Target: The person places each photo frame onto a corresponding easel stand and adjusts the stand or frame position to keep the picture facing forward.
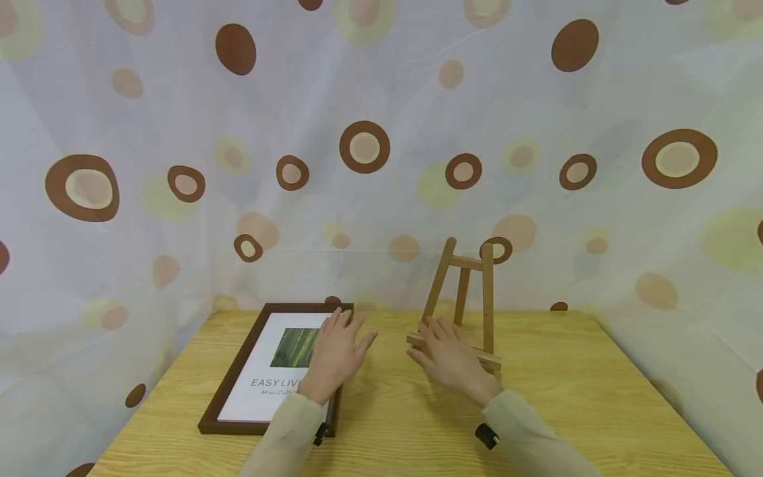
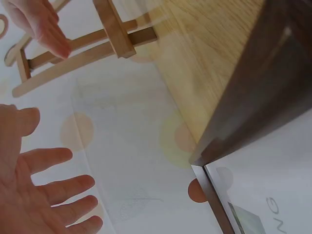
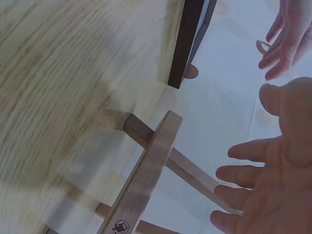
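Observation:
A dark brown picture frame (image 1: 229, 377) with a white printed insert lies on the left of the table. My left hand (image 1: 335, 354) hovers over its right side, fingers spread, holding nothing, and covers part of the print. To the right stands a small wooden easel (image 1: 488, 291) with a front ledge. My right hand (image 1: 450, 354) is in front of the easel, overlapping the ledge in the head view. In the right wrist view its fingers (image 3: 241, 176) are straight and parted beside the easel, gripping nothing.
The wooden table (image 1: 381, 424) reaches back to a white curtain (image 1: 381, 86) with brown and beige dots, which also hangs along both sides. The gap between frame and easel shows bare wood grain.

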`<state>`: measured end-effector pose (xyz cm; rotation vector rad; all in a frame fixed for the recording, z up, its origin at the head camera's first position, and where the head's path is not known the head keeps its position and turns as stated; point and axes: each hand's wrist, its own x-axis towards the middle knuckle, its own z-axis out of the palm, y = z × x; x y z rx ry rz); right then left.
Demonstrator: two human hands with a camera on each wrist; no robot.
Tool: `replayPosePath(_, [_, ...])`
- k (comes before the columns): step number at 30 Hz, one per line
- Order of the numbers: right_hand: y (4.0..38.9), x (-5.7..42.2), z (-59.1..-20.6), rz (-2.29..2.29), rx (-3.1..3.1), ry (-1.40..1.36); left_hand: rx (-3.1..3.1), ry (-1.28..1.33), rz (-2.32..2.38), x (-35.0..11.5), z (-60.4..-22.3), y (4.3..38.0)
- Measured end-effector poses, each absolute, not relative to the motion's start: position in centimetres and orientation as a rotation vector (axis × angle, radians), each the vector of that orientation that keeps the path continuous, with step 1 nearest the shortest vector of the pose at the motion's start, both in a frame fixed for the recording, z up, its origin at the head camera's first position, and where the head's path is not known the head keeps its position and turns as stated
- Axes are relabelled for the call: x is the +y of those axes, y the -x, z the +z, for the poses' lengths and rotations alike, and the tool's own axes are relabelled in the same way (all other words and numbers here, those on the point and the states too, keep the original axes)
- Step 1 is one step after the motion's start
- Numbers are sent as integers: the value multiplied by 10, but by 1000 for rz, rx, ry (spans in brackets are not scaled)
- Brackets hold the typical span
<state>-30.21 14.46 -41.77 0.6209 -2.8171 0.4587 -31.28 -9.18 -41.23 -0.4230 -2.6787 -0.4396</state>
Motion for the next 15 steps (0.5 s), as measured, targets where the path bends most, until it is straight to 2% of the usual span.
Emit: replayPosePath(15, [304, 128, -429, 676, -2627, -658, -2613, 292, -911, -126, -419, 310])
